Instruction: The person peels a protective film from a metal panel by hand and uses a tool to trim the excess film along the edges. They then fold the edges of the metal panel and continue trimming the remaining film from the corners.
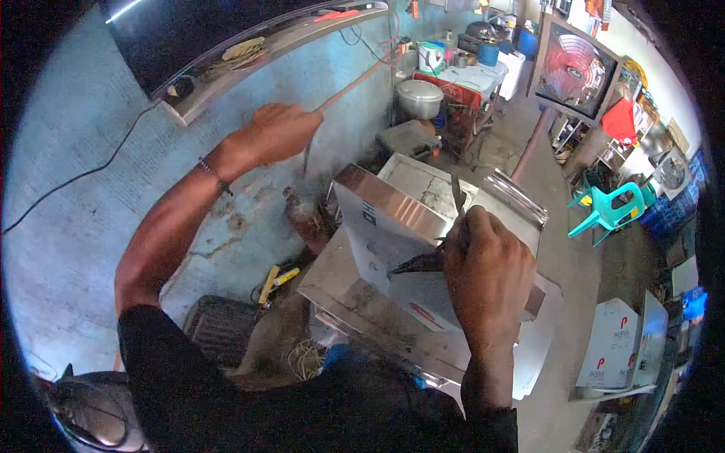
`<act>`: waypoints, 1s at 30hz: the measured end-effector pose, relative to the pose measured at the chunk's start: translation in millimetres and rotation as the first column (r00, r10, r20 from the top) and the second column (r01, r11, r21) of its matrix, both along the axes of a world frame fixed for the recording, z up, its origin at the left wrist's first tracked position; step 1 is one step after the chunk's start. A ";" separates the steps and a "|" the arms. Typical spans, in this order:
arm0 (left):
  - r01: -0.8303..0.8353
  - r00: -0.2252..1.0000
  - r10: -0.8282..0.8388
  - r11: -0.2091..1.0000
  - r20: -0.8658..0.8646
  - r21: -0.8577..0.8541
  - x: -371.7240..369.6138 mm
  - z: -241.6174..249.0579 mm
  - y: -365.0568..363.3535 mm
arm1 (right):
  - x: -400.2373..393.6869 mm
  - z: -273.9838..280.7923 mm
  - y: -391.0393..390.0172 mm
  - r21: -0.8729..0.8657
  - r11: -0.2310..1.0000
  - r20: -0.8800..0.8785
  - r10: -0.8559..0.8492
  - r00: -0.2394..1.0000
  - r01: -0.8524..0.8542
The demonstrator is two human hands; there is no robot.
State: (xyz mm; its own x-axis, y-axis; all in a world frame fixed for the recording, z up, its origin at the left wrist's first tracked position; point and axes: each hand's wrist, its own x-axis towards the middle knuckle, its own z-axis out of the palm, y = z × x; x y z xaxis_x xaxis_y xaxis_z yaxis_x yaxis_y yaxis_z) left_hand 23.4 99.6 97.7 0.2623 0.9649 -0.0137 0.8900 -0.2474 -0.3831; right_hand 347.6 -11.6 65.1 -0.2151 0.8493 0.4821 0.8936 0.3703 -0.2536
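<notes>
Off to the left, in front of the blue wall, my left hand [283,134] is closed around a thin brown cord [355,84]. The cord stretches straight toward the wall socket. My right hand [491,279] grips a dark metal tool [420,262] with narrow pointed parts, its exact kind partly hidden by the fingers. Beneath it is a folded sheet-metal piece [370,234] with printed white protective film and a shiny copper-toned face. This piece stands on a metal bench [351,283].
A fan-like panel on a post [574,72] rises at the back right. The turquoise chair [608,208] and film-covered sheets [608,343] are on the right. A lidded pot [420,100] and a dark case [408,140] stand farther back. A shelf [279,57] juts from the wall.
</notes>
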 end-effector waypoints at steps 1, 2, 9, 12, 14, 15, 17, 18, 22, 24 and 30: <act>0.139 0.968 -0.170 0.976 0.186 0.168 10.2 -0.2 -8.2 | 1.4 -0.6 1.3 0.017 1.000 -0.016 0.017 1.000 -0.016; 0.232 0.873 -0.353 0.907 0.337 0.350 21.6 0.3 -17.0 | 1.6 -0.4 2.4 0.013 1.000 -0.012 0.009 1.000 -0.009; 0.381 0.343 -0.471 0.860 0.813 0.338 130.4 19.6 -61.8 | 1.3 -0.2 4.5 0.053 0.997 -0.263 0.063 0.963 -0.050; 0.427 0.327 -0.529 0.822 0.783 0.377 151.4 8.5 -63.9 | 6.6 1.7 2.0 0.029 0.994 -0.394 0.110 0.913 -0.107; 0.416 0.294 -0.489 0.839 0.821 0.351 159.5 8.3 -68.2 | 8.2 2.9 0.8 -0.004 0.988 -0.423 0.137 0.896 -0.153; 0.394 0.270 -0.440 0.862 0.856 0.319 161.7 8.7 -69.9 | 8.3 2.9 0.6 -0.007 0.987 -0.429 0.141 0.892 -0.159; 0.420 0.212 -0.383 0.867 0.899 0.270 162.7 9.8 -72.3 | 9.5 1.4 1.7 -0.012 0.987 -0.434 0.141 0.890 -0.162; 0.442 0.159 -0.318 0.870 0.935 0.221 162.5 9.3 -73.2 | 11.1 -0.7 2.9 0.010 0.982 -0.450 0.174 0.876 -0.190; 0.448 0.123 -0.487 0.805 0.865 0.390 154.5 -1.5 -66.8 | 14.4 -2.7 7.5 0.090 0.969 -0.565 0.241 0.789 -0.231; 0.339 0.067 -0.482 0.834 0.874 0.435 147.4 -2.2 -67.1 | 12.4 -10.6 11.6 0.208 0.947 -0.690 0.320 0.649 -0.246; 0.165 0.357 -0.540 0.839 0.762 0.518 128.1 -23.0 -65.6 | 20.4 -9.8 13.2 0.140 0.980 -0.879 0.188 0.438 -0.139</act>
State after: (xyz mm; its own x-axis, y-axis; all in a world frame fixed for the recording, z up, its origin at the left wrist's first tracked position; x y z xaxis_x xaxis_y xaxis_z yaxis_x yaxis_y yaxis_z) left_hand 151.5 34.0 74.7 0.2649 0.6691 0.6943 0.6289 -0.6657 0.4016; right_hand 368.0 1.6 55.3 0.2157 0.8217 0.5275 0.1145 0.5152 -0.8494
